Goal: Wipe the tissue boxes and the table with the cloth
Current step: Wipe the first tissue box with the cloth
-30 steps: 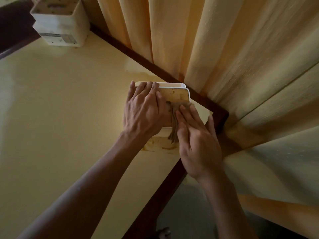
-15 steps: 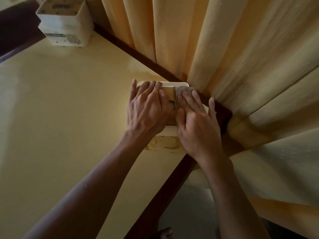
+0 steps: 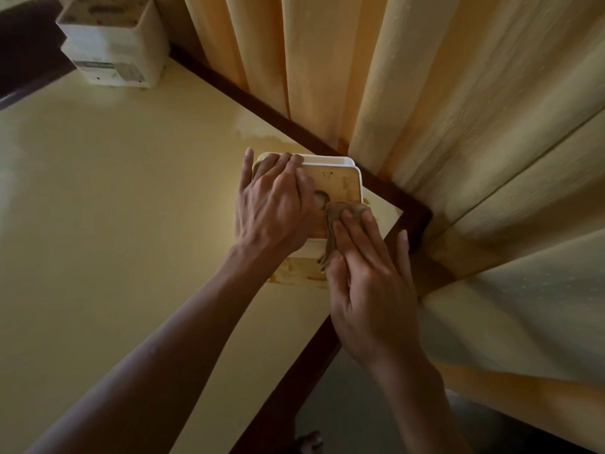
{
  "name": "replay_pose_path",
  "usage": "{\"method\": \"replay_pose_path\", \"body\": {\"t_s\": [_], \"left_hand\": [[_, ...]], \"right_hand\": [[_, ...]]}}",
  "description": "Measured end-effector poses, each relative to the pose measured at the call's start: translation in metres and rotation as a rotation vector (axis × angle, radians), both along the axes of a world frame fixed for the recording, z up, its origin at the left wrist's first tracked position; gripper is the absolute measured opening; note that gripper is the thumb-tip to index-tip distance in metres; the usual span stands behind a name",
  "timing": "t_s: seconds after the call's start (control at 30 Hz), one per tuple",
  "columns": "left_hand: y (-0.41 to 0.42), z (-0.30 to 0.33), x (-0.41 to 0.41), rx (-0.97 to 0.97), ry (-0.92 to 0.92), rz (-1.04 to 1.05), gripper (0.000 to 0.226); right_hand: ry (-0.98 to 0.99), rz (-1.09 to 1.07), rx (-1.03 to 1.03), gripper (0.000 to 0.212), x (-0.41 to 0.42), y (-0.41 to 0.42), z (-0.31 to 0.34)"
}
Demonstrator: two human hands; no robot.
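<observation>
Right hand point(image 3: 370, 283): fingers straight and together, flat on the cloth point(image 3: 340, 221), pressing it onto the near-right part of the tissue box point(image 3: 340, 181) lid; thumb splayed out to the right, off the cloth. The cloth is bunched, its long axis running from the lid's near edge down over the box front, w/ a tail hanging toward the table point(image 3: 114, 240). Left hand point(image 3: 275, 204): fingers curled over the box's far-left edge, palm on the lid, gripping it steady. The unwiped lid, speckled w/ dark spots, lies straight ahead of the right fingertips, toward the curtain point(image 3: 425, 93), so the next stroke is prob. a push away from the body along the box's right side; right hand is nearer that patch, left one blocks the lid's left half. Box sits at the table's far-right corner, just beside the dark wood edging, w/ a brownish stain on the table just in front of it. A second tissue box point(image 3: 114, 50) stands well away from this one, at the table's far-left end, not yet being wiped.
</observation>
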State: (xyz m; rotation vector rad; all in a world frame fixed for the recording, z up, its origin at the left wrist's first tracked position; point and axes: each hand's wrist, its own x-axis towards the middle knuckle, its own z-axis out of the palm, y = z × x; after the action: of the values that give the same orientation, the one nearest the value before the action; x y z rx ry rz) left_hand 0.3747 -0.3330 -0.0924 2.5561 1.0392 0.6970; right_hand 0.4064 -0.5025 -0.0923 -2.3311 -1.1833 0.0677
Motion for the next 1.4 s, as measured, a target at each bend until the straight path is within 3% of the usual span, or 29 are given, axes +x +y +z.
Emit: {"method": "replay_pose_path", "body": {"t_s": [0.33, 0.57, 0.87, 1.23, 1.4], "left_hand": [[0.005, -0.003, -0.001, 0.037, 0.057, -0.033, 0.047], [0.000, -0.003, 0.002, 0.023, 0.042, 0.009, 0.049], [-0.002, -0.002, 0.003, 0.016, 0.033, 0.016, 0.051], [0.000, -0.002, 0.002, 0.025, 0.073, -0.012, 0.053], [0.001, -0.002, 0.001, 0.043, 0.102, -0.031, 0.056]], "right_hand": [[-0.066, 0.013, -0.094, 0.060, 0.045, 0.055, 0.000], [-0.093, 0.010, -0.127, 0.066, 0.033, 0.041, -0.001], [-0.046, -0.040, -0.016, 0.054, -0.012, -0.006, -0.006], [-0.030, -0.036, -0.112, 0.068, 0.023, 0.032, -0.001], [0.002, -0.020, -0.096, 0.061, 0.042, 0.052, 0.002]]}}
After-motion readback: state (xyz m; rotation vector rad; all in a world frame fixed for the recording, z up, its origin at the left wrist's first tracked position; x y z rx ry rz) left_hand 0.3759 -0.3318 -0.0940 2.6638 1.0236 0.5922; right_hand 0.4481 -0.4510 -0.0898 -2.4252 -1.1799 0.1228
